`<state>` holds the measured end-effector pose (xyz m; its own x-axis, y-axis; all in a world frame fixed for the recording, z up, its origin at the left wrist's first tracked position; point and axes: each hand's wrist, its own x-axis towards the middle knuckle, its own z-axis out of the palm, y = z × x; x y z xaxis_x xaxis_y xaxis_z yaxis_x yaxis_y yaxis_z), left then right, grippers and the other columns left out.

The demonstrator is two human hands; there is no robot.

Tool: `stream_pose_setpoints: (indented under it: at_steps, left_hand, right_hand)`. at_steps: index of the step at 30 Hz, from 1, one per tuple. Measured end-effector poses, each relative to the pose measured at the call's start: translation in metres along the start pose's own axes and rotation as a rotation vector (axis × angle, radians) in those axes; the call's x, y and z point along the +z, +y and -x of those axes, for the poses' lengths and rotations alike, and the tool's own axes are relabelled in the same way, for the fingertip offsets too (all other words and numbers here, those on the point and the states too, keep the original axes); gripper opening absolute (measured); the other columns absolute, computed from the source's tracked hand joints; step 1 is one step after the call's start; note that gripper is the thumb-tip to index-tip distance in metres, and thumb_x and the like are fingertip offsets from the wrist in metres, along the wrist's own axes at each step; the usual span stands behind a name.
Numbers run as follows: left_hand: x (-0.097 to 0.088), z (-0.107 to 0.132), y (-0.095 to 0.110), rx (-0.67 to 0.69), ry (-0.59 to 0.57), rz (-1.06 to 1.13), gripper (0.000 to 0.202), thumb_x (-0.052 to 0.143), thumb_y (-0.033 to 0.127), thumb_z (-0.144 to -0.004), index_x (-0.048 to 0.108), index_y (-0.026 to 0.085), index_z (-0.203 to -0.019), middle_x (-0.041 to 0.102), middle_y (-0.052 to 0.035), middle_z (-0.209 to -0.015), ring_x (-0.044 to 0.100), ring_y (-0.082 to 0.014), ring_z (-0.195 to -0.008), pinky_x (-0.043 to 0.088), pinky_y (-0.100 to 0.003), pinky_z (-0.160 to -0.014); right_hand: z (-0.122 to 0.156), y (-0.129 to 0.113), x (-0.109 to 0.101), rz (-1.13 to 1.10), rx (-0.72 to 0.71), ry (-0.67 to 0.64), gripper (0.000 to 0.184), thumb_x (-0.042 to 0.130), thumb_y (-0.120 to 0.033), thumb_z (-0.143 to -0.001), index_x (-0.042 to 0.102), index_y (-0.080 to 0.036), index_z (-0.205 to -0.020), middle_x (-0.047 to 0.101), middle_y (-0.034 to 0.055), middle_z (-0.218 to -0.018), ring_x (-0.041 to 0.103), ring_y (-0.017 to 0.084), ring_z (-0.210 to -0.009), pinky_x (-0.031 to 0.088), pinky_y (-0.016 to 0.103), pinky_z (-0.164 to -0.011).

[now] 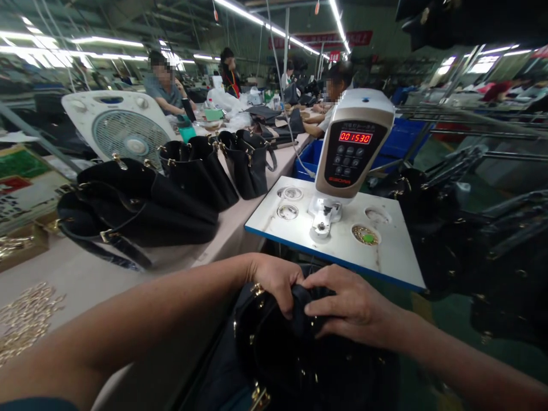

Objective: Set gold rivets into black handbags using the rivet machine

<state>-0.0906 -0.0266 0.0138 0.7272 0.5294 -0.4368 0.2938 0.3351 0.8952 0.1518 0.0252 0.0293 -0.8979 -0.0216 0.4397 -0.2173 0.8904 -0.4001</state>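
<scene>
A black handbag (274,348) with gold-coloured metal fittings sits in front of me, below the machine table, its mouth facing up. At its far rim my left hand (276,279) pinches the black material, thumb bent down over the edge. My right hand (346,302) grips the same part of the rim from the right, fingers curled on it. Both hands nearly touch each other. Dark folds hide what lies between the fingertips. Just beyond the hands stands a riveting machine (353,148) with a red lit display, on a white tabletop (282,228).
Several black handbags (171,200) stand on the long table (240,228) at left, with a white box fan (124,123) behind. Small gold-coloured metal pieces (32,317) lie piled near left. A cup of small parts (365,234) is set into the machine table. Co-workers (165,85) sit farther back.
</scene>
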Motion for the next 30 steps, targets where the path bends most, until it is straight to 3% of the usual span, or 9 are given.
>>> stream_pose_setpoints:
  at_steps: [3,7,11,14,18,24,27,30]
  left_hand:
    - [-0.003,-0.003,0.002,-0.005,-0.018,-0.070,0.030,0.087,0.020,-0.055,0.080,0.016,-0.084,0.079,-0.0002,-0.080,0.071,-0.0204,-0.071,0.061,-0.030,-0.069]
    - [-0.008,-0.007,0.005,-0.033,-0.019,-0.094,0.030,0.086,0.022,-0.057,0.080,0.016,-0.085,0.079,-0.0009,-0.084,0.073,-0.0223,-0.076,0.062,-0.034,-0.075]
    - [-0.013,-0.006,0.012,-0.092,0.014,-0.138,0.027,0.084,0.021,-0.057,0.080,0.017,-0.083,0.078,0.0003,-0.077,0.071,-0.0213,-0.069,0.060,-0.031,-0.065]
    - [-0.017,-0.001,0.023,-0.113,0.042,-0.203,0.026,0.082,0.020,-0.059,0.081,0.017,-0.085,0.078,0.0011,-0.078,0.070,-0.0193,-0.070,0.059,-0.029,-0.065]
    - [-0.019,0.009,0.030,-0.174,0.166,-0.358,0.032,0.084,0.025,-0.062,0.081,0.018,-0.094,0.078,0.0009,-0.080,0.069,-0.0172,-0.071,0.055,-0.024,-0.063]
    - [-0.020,0.010,0.009,-0.165,0.127,-0.133,0.031,0.085,0.024,-0.062,0.082,0.018,-0.092,0.078,0.0000,-0.077,0.070,-0.0168,-0.065,0.058,-0.027,-0.063]
    - [-0.023,0.010,-0.002,-0.153,0.134,-0.073,0.031,0.086,0.023,-0.061,0.082,0.018,-0.091,0.078,-0.0003,-0.076,0.070,-0.0165,-0.063,0.058,-0.026,-0.062]
    - [-0.026,0.012,-0.008,-0.128,0.152,-0.053,0.029,0.086,0.022,-0.060,0.081,0.017,-0.088,0.077,0.0000,-0.074,0.070,-0.0164,-0.062,0.058,-0.024,-0.059]
  right_hand:
    - [0.004,0.004,0.006,-0.016,-0.034,0.022,0.021,0.077,-0.035,-0.093,0.074,-0.024,-0.111,0.066,0.0081,-0.140,0.061,0.023,-0.130,0.052,0.040,-0.106]
    - [0.005,0.008,0.009,-0.087,-0.022,0.042,0.023,0.081,-0.034,-0.090,0.075,-0.023,-0.109,0.073,0.0059,-0.130,0.062,0.021,-0.131,0.052,0.038,-0.109]
    - [0.004,0.013,0.011,-0.119,0.018,0.086,0.021,0.081,-0.034,-0.089,0.076,-0.025,-0.107,0.075,0.0057,-0.125,0.066,0.022,-0.126,0.055,0.040,-0.106]
    - [0.003,0.017,0.012,-0.147,0.076,0.082,0.019,0.081,-0.034,-0.089,0.078,-0.025,-0.106,0.075,0.0065,-0.126,0.070,0.021,-0.118,0.057,0.039,-0.102]
    - [0.001,0.021,0.014,-0.210,0.176,0.052,0.018,0.083,-0.029,-0.087,0.078,-0.026,-0.105,0.075,0.0055,-0.127,0.072,0.021,-0.113,0.058,0.036,-0.098]
    - [-0.002,0.024,0.015,-0.430,0.345,0.036,0.035,0.090,-0.026,-0.078,0.077,-0.027,-0.110,0.076,0.0031,-0.126,0.072,0.020,-0.114,0.056,0.036,-0.103]
    - [-0.004,0.023,0.015,-0.419,0.484,0.025,0.045,0.090,-0.023,-0.076,0.076,-0.029,-0.119,0.078,0.0007,-0.116,0.073,0.020,-0.107,0.055,0.037,-0.101]
    - [-0.007,0.022,0.016,-0.392,0.563,0.001,0.043,0.087,-0.022,-0.077,0.076,-0.029,-0.118,0.079,-0.0010,-0.111,0.073,0.020,-0.103,0.055,0.036,-0.099]
